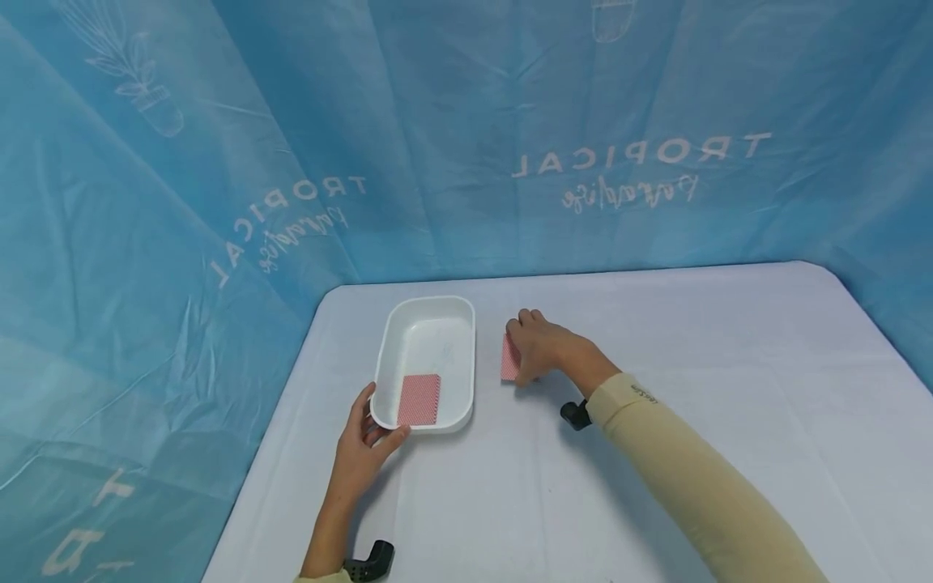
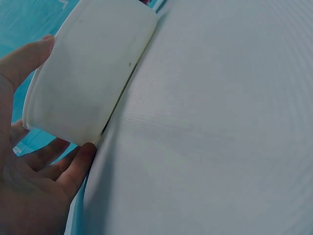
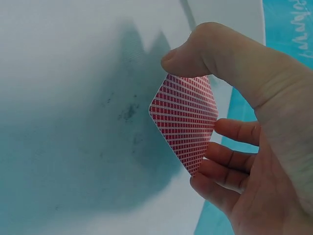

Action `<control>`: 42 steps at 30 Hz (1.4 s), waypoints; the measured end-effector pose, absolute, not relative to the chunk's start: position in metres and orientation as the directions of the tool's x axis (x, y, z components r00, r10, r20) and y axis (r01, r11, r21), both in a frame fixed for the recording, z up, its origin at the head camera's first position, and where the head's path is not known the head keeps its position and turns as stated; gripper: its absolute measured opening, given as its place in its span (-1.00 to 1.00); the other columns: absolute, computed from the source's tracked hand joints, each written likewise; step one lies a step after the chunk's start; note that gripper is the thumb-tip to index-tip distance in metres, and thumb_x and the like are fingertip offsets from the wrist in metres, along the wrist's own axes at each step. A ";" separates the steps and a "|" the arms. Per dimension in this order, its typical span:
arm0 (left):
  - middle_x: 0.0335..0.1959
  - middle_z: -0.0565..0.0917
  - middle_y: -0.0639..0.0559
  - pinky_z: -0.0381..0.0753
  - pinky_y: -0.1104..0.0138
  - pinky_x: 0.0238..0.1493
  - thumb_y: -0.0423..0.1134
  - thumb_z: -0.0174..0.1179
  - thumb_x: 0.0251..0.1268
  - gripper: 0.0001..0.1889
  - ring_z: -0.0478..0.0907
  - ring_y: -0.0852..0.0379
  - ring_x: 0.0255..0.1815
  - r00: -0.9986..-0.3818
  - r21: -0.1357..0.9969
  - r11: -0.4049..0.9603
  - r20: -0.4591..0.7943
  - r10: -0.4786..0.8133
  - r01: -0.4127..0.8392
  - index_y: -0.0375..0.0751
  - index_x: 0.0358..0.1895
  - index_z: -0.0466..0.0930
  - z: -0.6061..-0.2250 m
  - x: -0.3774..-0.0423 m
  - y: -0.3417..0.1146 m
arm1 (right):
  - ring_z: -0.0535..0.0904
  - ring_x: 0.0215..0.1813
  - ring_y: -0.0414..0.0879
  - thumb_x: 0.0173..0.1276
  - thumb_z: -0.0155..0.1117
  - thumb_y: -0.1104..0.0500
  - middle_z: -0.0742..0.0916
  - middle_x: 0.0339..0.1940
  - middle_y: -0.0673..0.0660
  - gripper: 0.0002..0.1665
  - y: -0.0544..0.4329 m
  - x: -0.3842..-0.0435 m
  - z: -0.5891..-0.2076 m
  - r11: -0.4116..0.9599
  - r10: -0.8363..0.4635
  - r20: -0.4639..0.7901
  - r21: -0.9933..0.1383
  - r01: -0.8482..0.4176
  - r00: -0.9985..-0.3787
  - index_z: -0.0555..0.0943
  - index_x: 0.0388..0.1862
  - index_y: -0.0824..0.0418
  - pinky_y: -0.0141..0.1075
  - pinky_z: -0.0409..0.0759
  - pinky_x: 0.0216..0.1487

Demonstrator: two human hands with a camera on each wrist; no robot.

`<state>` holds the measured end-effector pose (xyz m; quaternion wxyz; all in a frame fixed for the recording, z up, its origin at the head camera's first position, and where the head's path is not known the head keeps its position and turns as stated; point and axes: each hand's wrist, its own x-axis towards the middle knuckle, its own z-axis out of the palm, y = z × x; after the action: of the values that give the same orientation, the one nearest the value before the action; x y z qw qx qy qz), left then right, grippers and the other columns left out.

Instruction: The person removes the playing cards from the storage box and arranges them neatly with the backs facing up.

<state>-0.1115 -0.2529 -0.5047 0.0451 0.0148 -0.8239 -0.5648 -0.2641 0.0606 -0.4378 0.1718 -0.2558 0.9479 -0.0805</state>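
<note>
A white rectangular tray (image 1: 464, 356) stands on the table with a red-patterned playing card (image 1: 419, 399) face down at its near end. My left hand (image 1: 362, 453) grips the tray's near left corner, the thumb on one side and the fingers round the other; the left wrist view shows the tray's outer wall (image 2: 93, 73) between them. To the right of the tray, my right hand (image 1: 539, 346) holds another red-backed playing card (image 3: 183, 117) by its edges, the thumb at one edge and the fingertips at the opposite one. Its patterned back faces the right wrist camera.
A white cloth (image 1: 656, 340) covers the table. Blue printed curtains (image 1: 466, 146) hang behind it and along the left side. Each wrist wears a small black camera, one of them (image 1: 576, 415) below the right sleeve cuff.
</note>
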 end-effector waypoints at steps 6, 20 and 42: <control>0.32 0.36 -0.09 0.61 0.23 0.04 -0.01 0.46 0.03 -0.04 0.53 -0.05 0.14 -0.996 0.928 0.372 0.049 -0.078 0.017 0.23 0.49 0.05 -0.506 -0.112 -0.252 | 0.25 0.03 -0.02 -0.13 0.53 -0.11 0.38 -0.09 0.09 -0.07 0.064 -0.265 -0.446 0.869 -0.493 -0.301 -0.227 -0.440 -0.816 0.31 0.17 0.21 -0.23 0.49 -0.10; 0.31 0.38 -0.14 0.60 0.16 0.03 -0.02 0.48 0.01 -0.03 0.53 -0.11 0.14 -0.994 0.928 0.374 0.036 -0.099 -0.004 0.22 0.48 0.07 -0.509 -0.104 -0.250 | 0.23 0.04 -0.02 -0.11 0.52 -0.10 0.35 -0.08 0.08 -0.07 0.068 -0.264 -0.458 0.860 -0.511 -0.355 -0.231 -0.456 -0.783 0.30 0.18 0.20 -0.22 0.47 -0.11; 0.34 0.35 -0.13 0.57 0.11 0.07 -0.05 0.45 0.06 -0.05 0.51 -0.11 0.16 -0.995 0.926 0.378 0.050 -0.083 0.014 0.19 0.48 0.05 -0.502 -0.108 -0.250 | 0.23 0.06 -0.02 -0.11 0.51 -0.12 0.36 -0.06 0.08 -0.06 0.067 -0.268 -0.453 0.864 -0.503 -0.348 -0.222 -0.452 -0.791 0.30 0.19 0.18 -0.21 0.49 -0.07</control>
<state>-0.1084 -0.2504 -0.5020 0.0439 0.0208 -0.8288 -0.5574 -0.2684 0.0670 -0.4528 0.2012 -0.2527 0.9443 -0.0638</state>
